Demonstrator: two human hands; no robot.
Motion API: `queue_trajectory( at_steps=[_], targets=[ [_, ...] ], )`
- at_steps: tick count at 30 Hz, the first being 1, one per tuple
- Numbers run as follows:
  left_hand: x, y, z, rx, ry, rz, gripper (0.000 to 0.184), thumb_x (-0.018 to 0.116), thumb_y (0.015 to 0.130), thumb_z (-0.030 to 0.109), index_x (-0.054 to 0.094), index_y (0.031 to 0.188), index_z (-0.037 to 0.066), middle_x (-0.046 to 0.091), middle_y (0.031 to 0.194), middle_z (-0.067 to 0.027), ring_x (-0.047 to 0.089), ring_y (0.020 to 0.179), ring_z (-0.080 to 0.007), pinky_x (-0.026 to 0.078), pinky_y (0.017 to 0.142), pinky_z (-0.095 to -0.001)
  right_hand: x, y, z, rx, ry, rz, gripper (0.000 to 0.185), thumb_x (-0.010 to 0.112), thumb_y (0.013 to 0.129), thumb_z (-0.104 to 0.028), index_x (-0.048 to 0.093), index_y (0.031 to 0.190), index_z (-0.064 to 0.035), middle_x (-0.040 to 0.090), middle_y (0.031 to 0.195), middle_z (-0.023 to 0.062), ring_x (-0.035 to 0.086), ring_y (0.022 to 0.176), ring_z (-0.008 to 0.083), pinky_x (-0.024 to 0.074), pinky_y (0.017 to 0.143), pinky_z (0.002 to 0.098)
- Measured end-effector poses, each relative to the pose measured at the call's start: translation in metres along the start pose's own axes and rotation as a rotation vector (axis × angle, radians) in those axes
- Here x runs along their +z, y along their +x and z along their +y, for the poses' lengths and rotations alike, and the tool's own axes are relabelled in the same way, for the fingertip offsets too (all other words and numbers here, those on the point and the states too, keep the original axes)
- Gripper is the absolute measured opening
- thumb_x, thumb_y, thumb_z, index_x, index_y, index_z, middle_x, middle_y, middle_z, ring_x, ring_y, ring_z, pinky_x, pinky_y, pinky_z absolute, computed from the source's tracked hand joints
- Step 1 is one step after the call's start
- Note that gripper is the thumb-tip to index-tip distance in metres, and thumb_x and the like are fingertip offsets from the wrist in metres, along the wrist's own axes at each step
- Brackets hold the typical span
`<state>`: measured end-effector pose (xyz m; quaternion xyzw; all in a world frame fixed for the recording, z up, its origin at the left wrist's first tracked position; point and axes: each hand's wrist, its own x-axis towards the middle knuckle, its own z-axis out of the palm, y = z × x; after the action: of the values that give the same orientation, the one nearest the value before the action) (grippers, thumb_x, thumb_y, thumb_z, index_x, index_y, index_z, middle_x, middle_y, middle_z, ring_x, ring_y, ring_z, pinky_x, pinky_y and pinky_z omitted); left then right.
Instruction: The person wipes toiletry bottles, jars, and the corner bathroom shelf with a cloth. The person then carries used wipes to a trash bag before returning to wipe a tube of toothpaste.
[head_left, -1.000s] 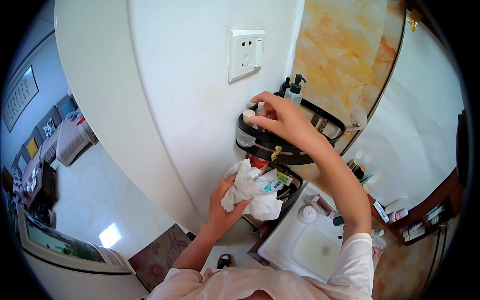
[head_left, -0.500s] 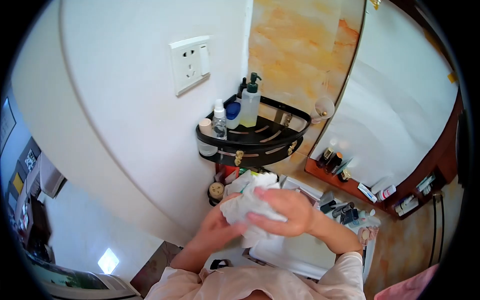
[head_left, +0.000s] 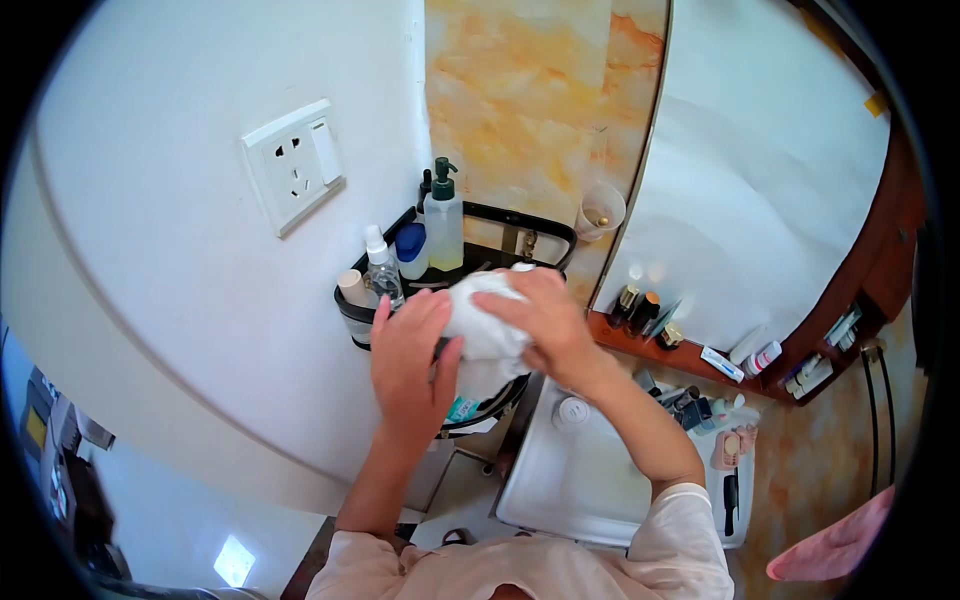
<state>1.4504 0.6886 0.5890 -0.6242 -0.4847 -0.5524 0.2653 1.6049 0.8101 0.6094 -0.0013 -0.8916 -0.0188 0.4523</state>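
A crumpled white cloth (head_left: 482, 325) lies against the front of the black corner shelf (head_left: 520, 222). My right hand (head_left: 540, 318) grips it from the right. My left hand (head_left: 412, 350) is at the cloth's left side, fingers apart, near the shelf's front rim; whether it touches the cloth is unclear. On the shelf's left part stand a pump bottle (head_left: 444, 225), a blue-capped jar (head_left: 411, 250), a clear spray bottle (head_left: 382, 268) and a bottle with a pale cap (head_left: 353, 290). The hands and cloth hide the front of the shelf.
Below is a lower shelf (head_left: 490, 410) with a teal-and-white packet. A white sink (head_left: 570, 485) holds a round white jar (head_left: 573, 411). Bottles stand on a wooden ledge (head_left: 632, 341) under the mirror (head_left: 760, 200). A socket (head_left: 295, 165) and a wall cup (head_left: 600, 212) are nearby.
The view has shifted toward the shelf. My right hand left the pale-capped bottle and took hold of the cloth. Both hands and the cloth have risen to the upper shelf's front.
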Motion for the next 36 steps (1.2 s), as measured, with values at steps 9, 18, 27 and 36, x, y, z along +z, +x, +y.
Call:
queue_trajectory(
  at_steps=[9,18,27,36],
  targets=[
    [0.018,0.009,-0.011,0.074,0.201,-0.018,0.023,0.068,0.077,0.012,0.065,0.098,0.004,0.063,0.085,-0.0054,0.054,0.076,-0.0210,0.033,0.079,-0.0340,-0.059,-0.008,0.048,0.298,-0.004,0.093,0.042,0.062,0.068,0.004,0.060,0.109,-0.0042,0.056,0.112,0.0209,0.054,0.107,0.0401,0.0429,0.092,0.0401],
    [0.022,0.006,-0.013,0.077,0.212,0.019,0.022,0.069,0.077,0.014,0.066,0.097,0.006,0.063,0.084,-0.0039,0.053,0.075,-0.0201,0.033,0.078,-0.0328,-0.031,0.088,0.089,-0.232,-0.410,-0.534,0.015,0.060,0.073,-0.010,0.061,0.087,-0.0053,0.054,0.106,0.0125,0.055,0.096,0.0290,0.0475,0.078,0.0388],
    [0.018,0.008,-0.013,0.065,0.170,-0.008,0.024,0.069,0.076,0.012,0.065,0.099,0.005,0.062,0.085,-0.0045,0.054,0.077,-0.0204,0.033,0.080,-0.0338,0.011,0.083,0.096,-0.131,-0.571,-0.634,0.012,0.060,0.074,-0.010,0.063,0.083,-0.0041,0.051,0.098,0.0141,0.058,0.086,0.0290,0.0505,0.068,0.0397],
    [0.011,0.006,-0.016,0.056,0.107,-0.044,0.029,0.070,0.074,0.011,0.063,0.101,0.005,0.061,0.088,-0.0045,0.055,0.082,-0.0210,0.034,0.083,-0.0359,-0.006,0.079,0.075,0.072,-0.735,-0.656,0.009,0.063,0.067,-0.003,0.068,0.074,-0.0015,0.058,0.087,0.0197,0.062,0.078,0.0333,0.0518,0.068,0.0396]
  ],
)
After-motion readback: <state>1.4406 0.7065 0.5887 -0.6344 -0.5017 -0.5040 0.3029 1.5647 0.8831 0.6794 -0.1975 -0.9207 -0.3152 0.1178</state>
